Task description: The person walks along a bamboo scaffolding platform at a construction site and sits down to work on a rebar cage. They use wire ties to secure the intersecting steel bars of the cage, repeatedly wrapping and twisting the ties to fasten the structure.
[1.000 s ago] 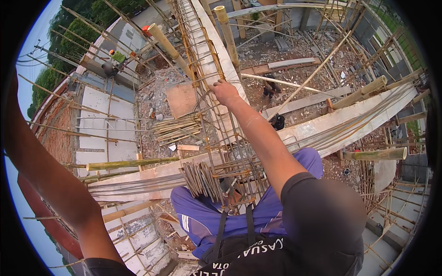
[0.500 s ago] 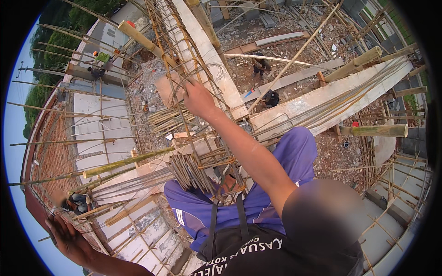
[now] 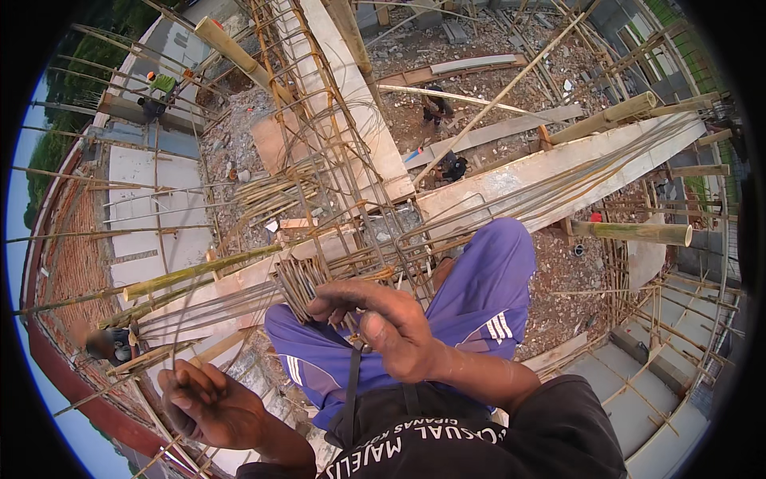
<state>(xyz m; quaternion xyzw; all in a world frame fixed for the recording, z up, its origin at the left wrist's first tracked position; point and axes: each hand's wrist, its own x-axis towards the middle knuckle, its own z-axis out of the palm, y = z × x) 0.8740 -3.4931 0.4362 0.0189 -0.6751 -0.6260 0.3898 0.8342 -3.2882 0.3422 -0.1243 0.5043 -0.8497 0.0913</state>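
Observation:
My left hand (image 3: 211, 405) is raised at the lower left, its fingers curled together. A thin wire (image 3: 188, 299) rises from its fingertips. In front of my lap, my right hand (image 3: 391, 329) has bent fingers with the thumb apart from them, and I see nothing between them. Just beyond that hand, a bundle of bent steel stirrups (image 3: 294, 283) hangs beside my knee, partly hidden by the fingers. A rusty rebar cage (image 3: 315, 96) runs away from me above a pale formwork board (image 3: 383, 164).
I sit high over rubble ground, legs folded around the beam junction. Long steel bars (image 3: 558, 180) lie along the right board (image 3: 519, 188). Bamboo poles (image 3: 634, 232) jut out around me. One person (image 3: 116, 343) is at the left; others are farther off below.
My right hand has drawn back from the rebar cage to above my lap. My left hand has moved inward to the right, its spread fingers now curled. The view has shifted slightly.

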